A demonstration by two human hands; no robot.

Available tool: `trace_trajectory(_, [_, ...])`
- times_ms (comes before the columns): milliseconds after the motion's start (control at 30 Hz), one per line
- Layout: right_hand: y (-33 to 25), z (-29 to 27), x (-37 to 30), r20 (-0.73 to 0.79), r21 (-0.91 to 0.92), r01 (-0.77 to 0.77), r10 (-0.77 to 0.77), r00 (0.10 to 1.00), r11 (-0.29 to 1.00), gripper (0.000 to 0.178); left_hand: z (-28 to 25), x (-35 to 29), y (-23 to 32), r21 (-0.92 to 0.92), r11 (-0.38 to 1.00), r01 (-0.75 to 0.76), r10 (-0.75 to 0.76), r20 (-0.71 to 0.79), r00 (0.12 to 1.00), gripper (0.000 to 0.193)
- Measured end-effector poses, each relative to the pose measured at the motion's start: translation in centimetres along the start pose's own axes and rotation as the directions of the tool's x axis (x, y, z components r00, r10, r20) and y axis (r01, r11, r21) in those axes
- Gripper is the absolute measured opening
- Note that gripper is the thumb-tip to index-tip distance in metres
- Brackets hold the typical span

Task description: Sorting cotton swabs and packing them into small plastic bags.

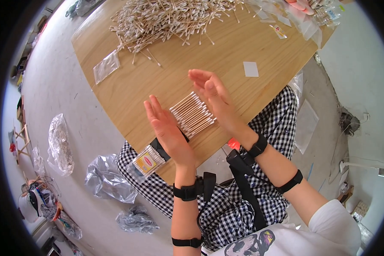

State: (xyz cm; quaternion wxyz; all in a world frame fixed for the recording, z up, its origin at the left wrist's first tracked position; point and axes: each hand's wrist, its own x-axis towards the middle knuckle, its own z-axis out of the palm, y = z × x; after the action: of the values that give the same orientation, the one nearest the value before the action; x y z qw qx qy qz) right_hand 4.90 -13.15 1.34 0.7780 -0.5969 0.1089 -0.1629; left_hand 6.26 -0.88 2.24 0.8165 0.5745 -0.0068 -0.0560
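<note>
Left grip [168, 134]: flat palm, fingers straight, holding nothing, just beside the lower-left side of the swab row; contact hard to tell.
Right grip [217, 100]: likewise flat and empty, turned toward the left one across a wide gap, by the upper-right tips of the row; contact unclear here too.
Swab row [193, 114]: wooden-stemmed, white-tipped, lying side by side near the centre of the frame, between both palms; right-hand tips slightly staggered.
Step in hand: probably squaring the tips into one even layer, judging by the facing palms.
Next move: likely calling for light, level pressure from both sides, without crossing or lifting any stems.
Black piece [159, 149]: partly hidden by the left grip, lower left of centre.
Swab pack [147, 162]: filled, with a yellow-and-red label, at the near edge of the table, lower left.
Swab heap [166, 21]: loose and tangled, across the top of the frame.
White card [251, 69]: square, lying flat, right of centre in the upper half.
Clear plastic bag [106, 67]: flat, near the left edge of the table, upper left.
Table [132, 91]: pale wood grain, beneath row and heap.
Floor [81, 111]: grey, with crumpled plastic [111, 179] at lower left.
</note>
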Motion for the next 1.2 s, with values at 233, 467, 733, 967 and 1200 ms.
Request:
trace_trajectory(233, [-0.3, 0.1, -1.7, 0.056, 0.007, -0.03, 0.03, 0.998, 1.0, 0.064, 0.5, -1.1, -0.6, -0.052, 0.998, 0.034, -0.034, -0.008, 0.999, 0.068])
trace_trajectory(467, [-0.9, -1.2, -2.7, -0.041, 0.006, 0.053, -0.053, 0.998, 0.999, 0.064, -0.1, -2.6, 0.0, 0.098, 0.99, -0.102, 0.111, -0.085, 0.99, 0.066])
trace_trajectory(733, [-0.7, 0.3, -3.9, 0.014, 0.048, -0.03, 0.029, 0.999, 0.998, 0.074, 0.9, -3.7, -0.6, 0.015, 0.998, -0.062, 0.063, -0.058, 0.996, 0.065])
trace_trajectory(967, [-0.4, 0.0, -4.2, 0.022, 0.031, -0.043, 0.042, 0.999, 0.999, 0.073, 0.5, -3.6, -0.8, 0.084, 0.994, -0.071, 0.069, 0.026, 0.997, 0.074])
trace_trajectory(1200, [-1.2, -2.7, -3.8, -0.128, -0.116, 0.128, -0.143, 0.981, 0.985, 0.059, 0.0, -4.9, -0.7, 0.87, 0.111, -0.48, -0.01, 0.484, 0.875, 0.087])
